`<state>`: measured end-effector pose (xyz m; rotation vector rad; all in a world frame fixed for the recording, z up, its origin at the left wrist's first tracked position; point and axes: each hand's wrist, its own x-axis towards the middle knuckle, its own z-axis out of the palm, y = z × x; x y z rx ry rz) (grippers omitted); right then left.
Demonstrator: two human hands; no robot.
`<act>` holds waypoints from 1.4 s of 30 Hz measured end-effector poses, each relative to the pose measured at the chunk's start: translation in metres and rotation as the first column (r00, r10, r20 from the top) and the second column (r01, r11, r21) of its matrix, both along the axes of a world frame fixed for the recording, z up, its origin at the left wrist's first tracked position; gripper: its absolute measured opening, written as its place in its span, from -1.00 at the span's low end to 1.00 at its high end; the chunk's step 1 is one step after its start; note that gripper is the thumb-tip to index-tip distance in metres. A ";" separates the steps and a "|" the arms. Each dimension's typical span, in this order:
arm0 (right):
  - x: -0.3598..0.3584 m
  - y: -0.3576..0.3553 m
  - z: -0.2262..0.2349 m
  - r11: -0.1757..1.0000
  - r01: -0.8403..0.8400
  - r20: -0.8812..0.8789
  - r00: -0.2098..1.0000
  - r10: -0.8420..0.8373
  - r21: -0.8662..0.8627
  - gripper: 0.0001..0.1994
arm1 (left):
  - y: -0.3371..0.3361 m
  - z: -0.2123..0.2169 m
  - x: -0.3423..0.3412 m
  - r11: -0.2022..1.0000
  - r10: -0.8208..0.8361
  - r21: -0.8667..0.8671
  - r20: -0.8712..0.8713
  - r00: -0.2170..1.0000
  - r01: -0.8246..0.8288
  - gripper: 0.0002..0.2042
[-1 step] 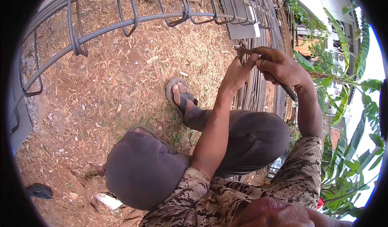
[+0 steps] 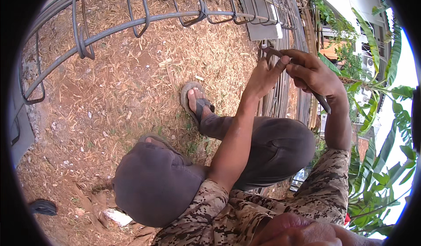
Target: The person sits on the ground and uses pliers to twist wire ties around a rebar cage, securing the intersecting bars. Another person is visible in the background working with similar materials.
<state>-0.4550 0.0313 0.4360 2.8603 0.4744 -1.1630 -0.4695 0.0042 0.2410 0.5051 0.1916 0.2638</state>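
A long cage of steel reinforcing bars [image 2: 144, 20] lay across the far side of the yard, its curved stirrups looping down over red earth [image 2: 109, 92] strewn with dry leaves and chaff. To the right of it a stack of straight bars [image 2: 285, 92] ran from far to near, and past that stood banana plants [image 2: 377, 114] with broad green leaves, well right of everything else. A flat grey slab [image 2: 263, 22] rested on the ground at the far end of the stack.

The person squatted in dark trousers, knees up, a sandalled foot [image 2: 196, 101] planted on the dirt just left of the bar stack. The sleeves were a mottled camouflage print.

Both hands were raised together at the right, above the stack. The right hand [image 2: 313, 73] was wrapped in a closed fist around a dark metal tool [image 2: 322, 102], whose shaft ran from the fingers down toward the near right, below the wrist. The left hand [image 2: 263, 77] had its fingers pinched tight at the tool's far tip, where a short hooked end [image 2: 268, 49] poked out to the left; whether a wire sat in that pinch I could not tell. The two hands touched at the fingertips.

A small dark object [image 2: 43, 207] lay on the ground at the near left.
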 end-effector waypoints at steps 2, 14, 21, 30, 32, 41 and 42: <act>-0.007 0.003 0.015 0.979 -0.020 -0.044 0.999 0.030 0.202 -0.59 | 0.003 0.020 0.005 0.968 0.252 0.011 -0.009 0.968 -0.252 -0.14; 0.040 0.057 -0.078 0.958 -0.251 -0.212 0.937 0.277 0.141 -0.64 | 0.071 -0.022 0.010 0.735 0.251 -0.580 -0.249 0.936 -0.351 -0.48; 0.045 0.063 -0.069 0.957 -0.249 -0.217 0.936 0.278 0.149 -0.59 | 0.068 -0.011 0.025 0.744 0.291 -0.565 -0.208 0.934 -0.357 -0.45; 0.041 0.070 -0.078 0.967 -0.129 -0.259 0.948 0.185 0.220 -0.64 | 0.081 -0.013 0.017 0.722 0.320 -0.509 -0.354 0.879 -0.468 -0.48; 0.043 0.073 -0.081 0.971 -0.128 -0.271 0.945 0.181 0.203 -0.64 | 0.085 -0.015 0.018 0.734 0.295 -0.506 -0.365 0.883 -0.454 -0.48; 0.039 0.037 -0.078 0.802 -0.569 0.142 0.822 0.552 0.181 -0.47 | 0.079 -0.012 0.033 0.649 0.365 -0.568 -0.351 0.863 -0.506 -0.66; 0.035 0.028 -0.076 0.674 -0.726 0.284 0.681 0.675 0.137 -0.44 | 0.077 -0.012 0.035 0.692 0.363 -0.485 -0.406 0.839 -0.535 -0.66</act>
